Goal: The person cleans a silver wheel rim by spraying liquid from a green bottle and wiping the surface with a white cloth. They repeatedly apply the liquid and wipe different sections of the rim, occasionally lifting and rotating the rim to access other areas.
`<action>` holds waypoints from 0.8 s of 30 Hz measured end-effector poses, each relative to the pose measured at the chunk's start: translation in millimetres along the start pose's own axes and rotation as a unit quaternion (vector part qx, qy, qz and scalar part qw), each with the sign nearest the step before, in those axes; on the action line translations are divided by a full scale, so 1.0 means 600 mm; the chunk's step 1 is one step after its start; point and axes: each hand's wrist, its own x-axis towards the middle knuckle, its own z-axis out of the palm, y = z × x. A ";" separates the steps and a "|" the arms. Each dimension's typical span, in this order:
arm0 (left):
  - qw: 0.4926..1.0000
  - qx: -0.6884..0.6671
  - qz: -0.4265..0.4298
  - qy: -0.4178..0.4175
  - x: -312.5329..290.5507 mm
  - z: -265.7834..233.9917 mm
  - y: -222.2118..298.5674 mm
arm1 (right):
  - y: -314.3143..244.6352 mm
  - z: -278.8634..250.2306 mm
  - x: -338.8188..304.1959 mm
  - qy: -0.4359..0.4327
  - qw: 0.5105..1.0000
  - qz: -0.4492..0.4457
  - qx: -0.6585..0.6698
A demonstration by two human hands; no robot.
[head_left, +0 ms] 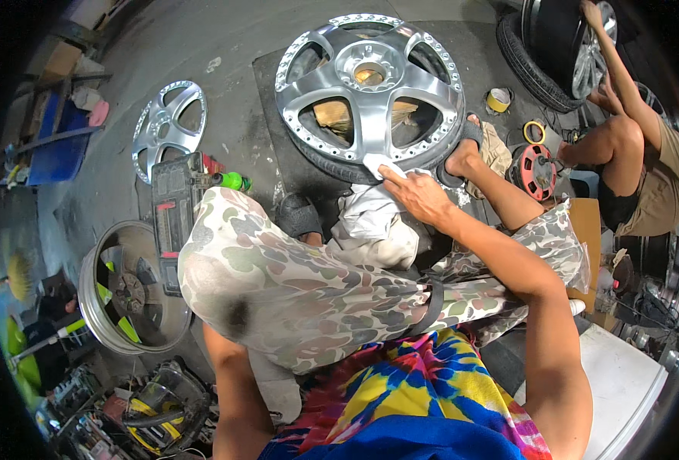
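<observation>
A polished silver alloy wheel with broad spokes point(369, 115) lies face up on a black tyre point(320, 162) in front of me. My right hand point(420, 196) presses a small white cloth point(378, 164) against the wheel's near edge, fingers bent over it. Below that hand, a bundle of white fabric point(366, 218) rests between my legs. My left forearm reaches down beside my camouflage-covered knee, and the hand itself is hidden. Through the wheel's openings, brown cardboard-like pieces point(338, 115) show underneath.
A smaller silver wheel face point(169, 126) lies at left, near a black toolbox point(177, 222) and green bottle point(232, 181). A bare rim point(136, 287) leans below. At right are tape rolls point(498, 100), a red reel point(533, 170), and another person handling a wheel point(588, 65).
</observation>
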 end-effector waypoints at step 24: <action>0.940 0.045 0.339 0.010 -0.125 -0.051 0.582 | 0.013 0.030 -0.092 0.011 0.992 0.127 0.027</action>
